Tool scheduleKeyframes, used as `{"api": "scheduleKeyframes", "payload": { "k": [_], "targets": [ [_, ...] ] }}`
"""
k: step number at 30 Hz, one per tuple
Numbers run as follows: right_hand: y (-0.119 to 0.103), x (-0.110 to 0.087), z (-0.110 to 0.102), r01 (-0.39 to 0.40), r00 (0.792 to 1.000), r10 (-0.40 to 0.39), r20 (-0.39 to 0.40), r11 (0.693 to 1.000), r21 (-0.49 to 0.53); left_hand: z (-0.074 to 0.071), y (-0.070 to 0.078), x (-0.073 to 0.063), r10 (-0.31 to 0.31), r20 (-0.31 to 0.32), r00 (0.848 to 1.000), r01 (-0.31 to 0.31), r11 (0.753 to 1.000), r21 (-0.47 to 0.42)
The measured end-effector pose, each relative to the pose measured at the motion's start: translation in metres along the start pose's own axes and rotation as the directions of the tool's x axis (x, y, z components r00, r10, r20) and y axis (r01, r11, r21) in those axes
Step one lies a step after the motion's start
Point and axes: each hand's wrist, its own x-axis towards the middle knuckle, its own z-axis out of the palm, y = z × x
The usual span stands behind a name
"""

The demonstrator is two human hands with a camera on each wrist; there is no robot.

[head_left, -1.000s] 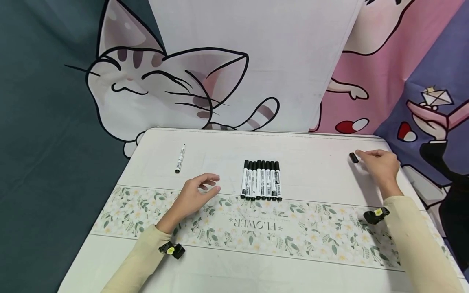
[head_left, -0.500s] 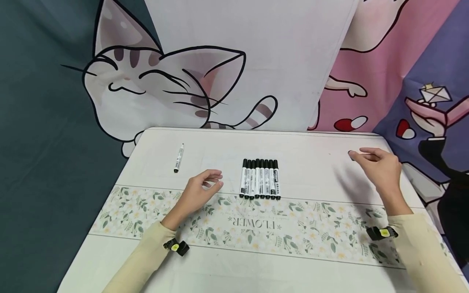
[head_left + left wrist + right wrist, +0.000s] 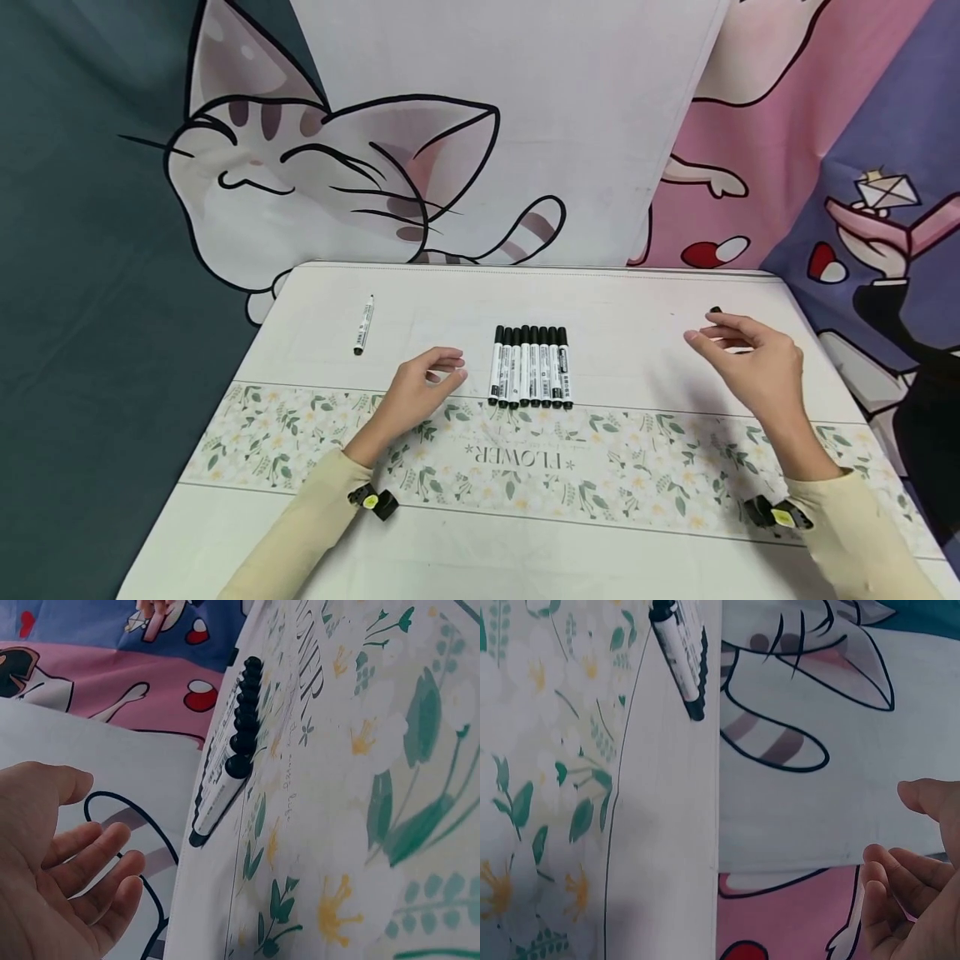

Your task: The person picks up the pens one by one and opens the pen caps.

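My right hand (image 3: 753, 367) hovers over the right side of the table, its fingers relaxed, thumb apart from the fingertips and nothing between them. Just beyond its fingertips a small black marker cap (image 3: 716, 309) shows, partly hidden by the hand. My left hand (image 3: 426, 383) is held, loosely bent and holding nothing, to the left of a row of several capped markers (image 3: 529, 367). Those markers lie side by side, black caps toward the back. One uncapped white marker (image 3: 363, 325) lies farther left, its tip pointing to the back. The left wrist view shows the markers' black ends (image 3: 238, 766).
A white table cover (image 3: 622, 325) has a flower-printed band (image 3: 645, 467) across its middle. Behind the table's back edge hangs a white cloth with a cat drawing (image 3: 300, 208). Pink and blue cartoon cloth (image 3: 780, 167) hangs at the right, dark green cloth (image 3: 75, 333) at the left.
My right hand has come away from the black cap, moving left and toward me with its fingers loosened. My left hand has drifted slightly right. The markers stay in place.
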Motion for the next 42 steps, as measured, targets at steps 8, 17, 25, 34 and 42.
{"api": "scheduleKeyframes", "payload": {
  "k": [8, 17, 25, 34, 42],
  "targets": [
    [-0.018, -0.017, 0.003, 0.06, 0.998, -0.06, 0.026, 0.998, 0.001, 0.007, 0.0, 0.005, -0.055, 0.038, 0.998, 0.056, 0.998, -0.02],
    [-0.033, -0.031, 0.009, 0.1, 0.993, -0.101, 0.066, 0.995, 0.015, 0.016, -0.002, 0.016, -0.116, 0.073, 0.991, 0.116, 0.993, 0.003],
    [-0.044, -0.041, 0.017, 0.15, 0.984, -0.153, 0.09, 0.988, 0.042, 0.027, -0.005, 0.024, -0.143, 0.08, 0.986, 0.144, 0.99, -0.003],
    [-0.051, -0.052, 0.028, 0.195, 0.972, -0.202, 0.121, 0.979, 0.067, 0.036, -0.005, 0.032, -0.207, 0.088, 0.974, 0.205, 0.978, 0.032],
    [-0.052, -0.062, 0.036, 0.227, 0.957, -0.236, 0.166, 0.971, 0.073, 0.043, -0.005, 0.039, -0.245, 0.08, 0.966, 0.241, 0.969, 0.053]
  ]
}}
